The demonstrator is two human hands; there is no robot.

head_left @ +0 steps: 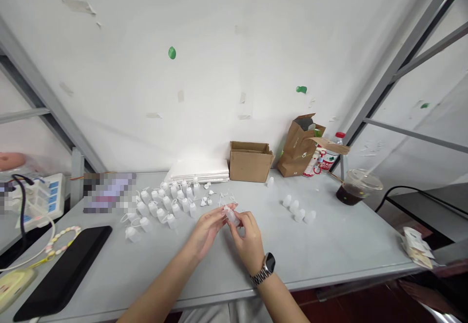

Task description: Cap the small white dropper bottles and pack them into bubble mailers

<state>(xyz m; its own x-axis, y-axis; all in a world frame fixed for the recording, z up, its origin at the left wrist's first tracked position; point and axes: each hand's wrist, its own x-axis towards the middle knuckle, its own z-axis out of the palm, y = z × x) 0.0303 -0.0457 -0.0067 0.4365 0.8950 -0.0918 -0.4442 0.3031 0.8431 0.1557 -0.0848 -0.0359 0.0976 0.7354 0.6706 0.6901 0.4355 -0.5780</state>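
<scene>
Just above the middle of the table, my right hand (pixel 250 240) grips a small translucent plastic bottle (pixel 232 217) between thumb and fingers. The bottle tilts toward the upper left. My left hand (pixel 207 232) has its fingers closed at the bottle's top end; the exact hold there is partly hidden. To the left stand several small white bottles (pixel 161 214) with looped strap caps. Loose white caps (pixel 206 201) lie between them and my hands, and thin white strips (pixel 227 197) lie just beyond my fingers. On the right are several capless bottles (pixel 299 215).
A cardboard box (pixel 250 165), a stack of white sheets (pixel 199 170) and a paper bag (pixel 297 150) stand along the wall. A lidded cup of dark drink (pixel 356 189) is at the right. A black slab-shaped object (pixel 66 272) and a power strip (pixel 51 196) lie left.
</scene>
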